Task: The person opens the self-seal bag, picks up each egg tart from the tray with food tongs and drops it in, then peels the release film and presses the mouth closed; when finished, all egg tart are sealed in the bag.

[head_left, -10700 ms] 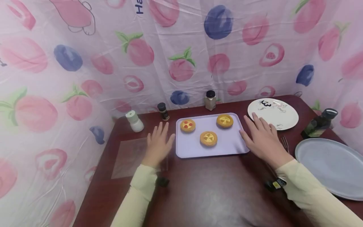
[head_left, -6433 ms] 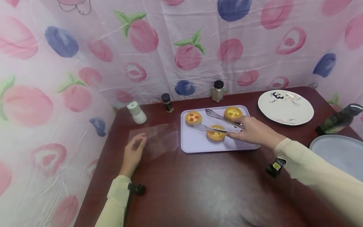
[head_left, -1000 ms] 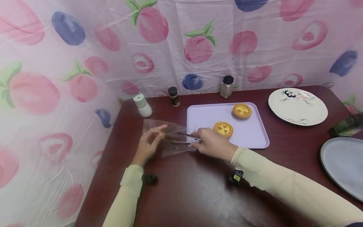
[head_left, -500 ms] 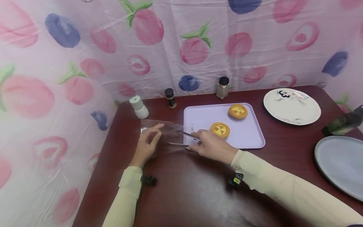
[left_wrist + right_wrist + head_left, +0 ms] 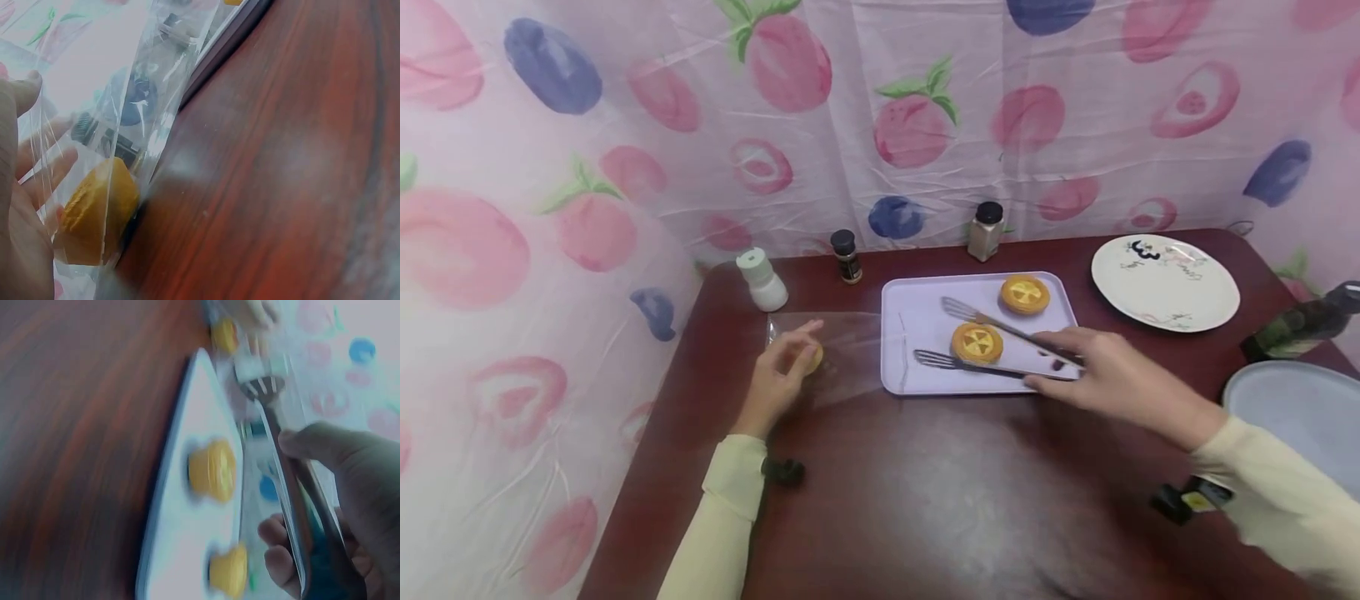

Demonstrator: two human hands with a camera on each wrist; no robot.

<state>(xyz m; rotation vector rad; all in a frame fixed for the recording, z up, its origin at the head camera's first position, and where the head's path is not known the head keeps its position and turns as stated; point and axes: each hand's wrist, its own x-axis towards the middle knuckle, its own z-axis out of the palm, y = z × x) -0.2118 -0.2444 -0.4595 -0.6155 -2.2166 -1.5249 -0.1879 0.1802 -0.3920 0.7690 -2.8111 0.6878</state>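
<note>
My left hand pinches a clear plastic bag left of the lilac tray. Inside the bag, by the palm, is a tart with a golden crust; the fingers partly hide it in the head view. My right hand grips metal tongs with slotted ends, their arms spread and nothing between them. The tongs hang over the tray, overlapping the near tart in the head view. A second tart sits at the tray's back right; both have yellow tops.
Along the back stand a white shaker, a small black-capped jar and a black-lidded spice jar. To the right are a patterned white plate, a dark bottle and a grey plate.
The red-dotted tart has left the tray since the older frames. Over the last second my right hand has drawn the tongs out of the bag and rightward over the tray; my left hand stays at the bag.
</note>
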